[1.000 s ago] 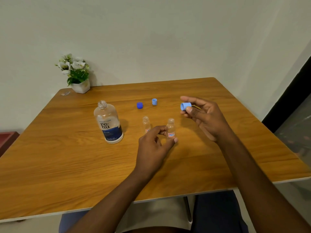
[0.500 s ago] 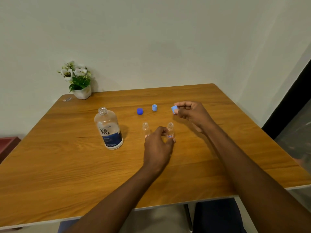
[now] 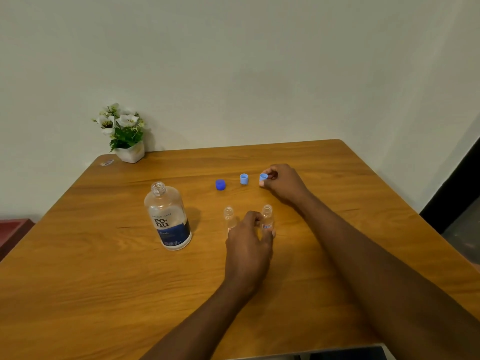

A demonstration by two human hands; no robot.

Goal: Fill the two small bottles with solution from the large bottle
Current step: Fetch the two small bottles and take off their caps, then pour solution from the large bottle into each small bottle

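Observation:
The large clear bottle [image 3: 168,216] with a dark blue label stands uncapped on the wooden table [image 3: 104,294], left of centre. Two small clear bottles stand open side by side. My left hand [image 3: 248,248] pinches the right small bottle [image 3: 267,216] near its base. The left small bottle [image 3: 229,216] stands just beside that hand, partly hidden by it. My right hand [image 3: 284,184] reaches farther back and pinches a light blue cap [image 3: 263,177] down at the tabletop. A second light blue cap [image 3: 244,179] and a dark blue cap [image 3: 220,184] lie to its left.
A white pot of white flowers [image 3: 124,136] stands at the table's far left corner, with a small clear scrap [image 3: 107,162] beside it. A wall runs right behind the table. A red surface [image 3: 10,229] shows past the left edge.
My right hand has carried the light blue cap forward and down to the table, next to the other light cap. My left hand has stayed on the right small bottle.

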